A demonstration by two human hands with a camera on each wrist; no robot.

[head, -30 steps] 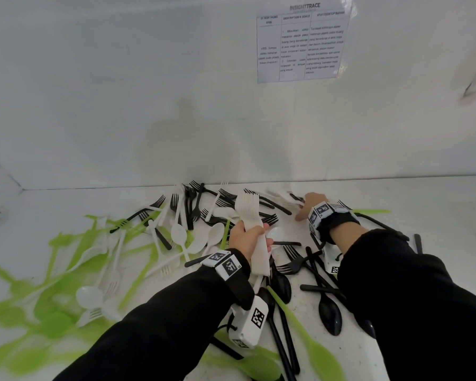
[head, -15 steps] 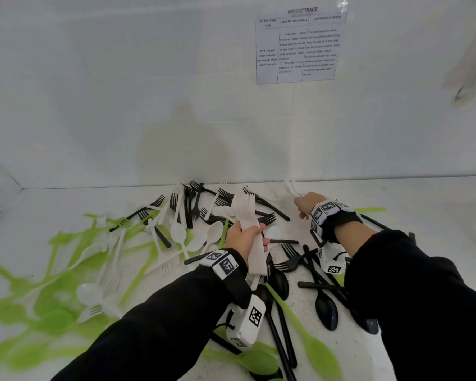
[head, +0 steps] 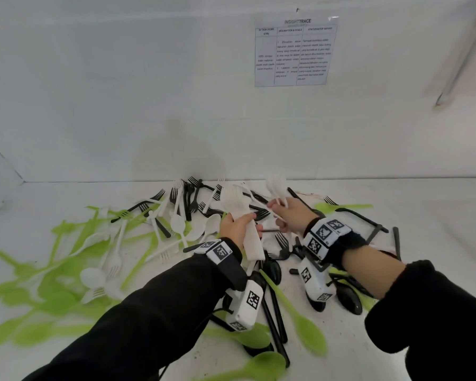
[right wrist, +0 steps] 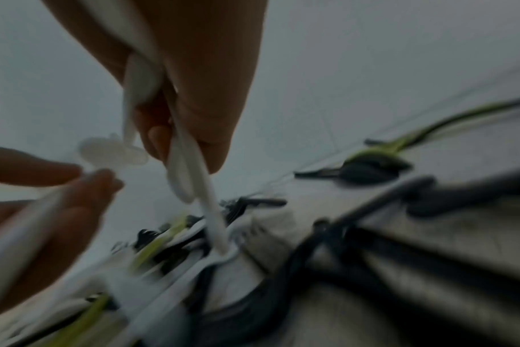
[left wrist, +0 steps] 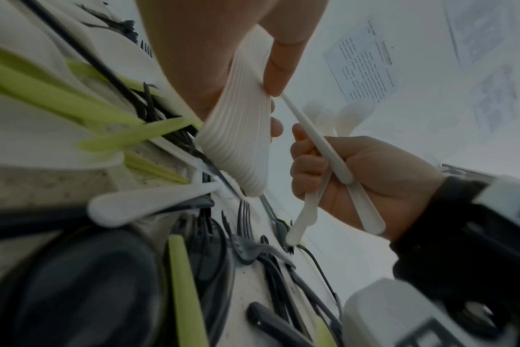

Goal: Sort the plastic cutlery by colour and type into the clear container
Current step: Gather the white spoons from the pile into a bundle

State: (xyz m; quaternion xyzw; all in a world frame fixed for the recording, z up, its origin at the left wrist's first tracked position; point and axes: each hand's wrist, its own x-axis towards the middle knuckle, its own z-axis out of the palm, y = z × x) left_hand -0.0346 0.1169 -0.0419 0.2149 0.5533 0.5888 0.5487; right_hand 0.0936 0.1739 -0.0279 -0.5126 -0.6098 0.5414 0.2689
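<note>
My left hand (head: 238, 228) grips an upright stack of nested white forks (head: 252, 242), tines up, over the middle of the pile. The left wrist view shows its ribbed handles (left wrist: 238, 140) pinched under my left fingers (left wrist: 279, 68). Just to the right, my right hand (head: 294, 215) holds a few white pieces (head: 276, 187) with blurred, rounded heads. The handles of those white pieces (left wrist: 327, 150) cross my right palm (left wrist: 371, 169), and one tip touches the stack. The right wrist view is blurred; white handles (right wrist: 190, 169) hang from my right fingers (right wrist: 199, 94). No clear container is in view.
Loose cutlery covers the white table (head: 423, 243): black forks (head: 190, 193) at the back, black spoons (head: 349, 298) on the right, green spoons (head: 52, 298) on the left, white spoons and forks (head: 176, 224) between. A white wall with a printed sheet (head: 294, 53) stands close behind.
My right hand has lifted off the back of the pile with white pieces and moved left, close to my left hand. The left hand has kept its stack in place.
</note>
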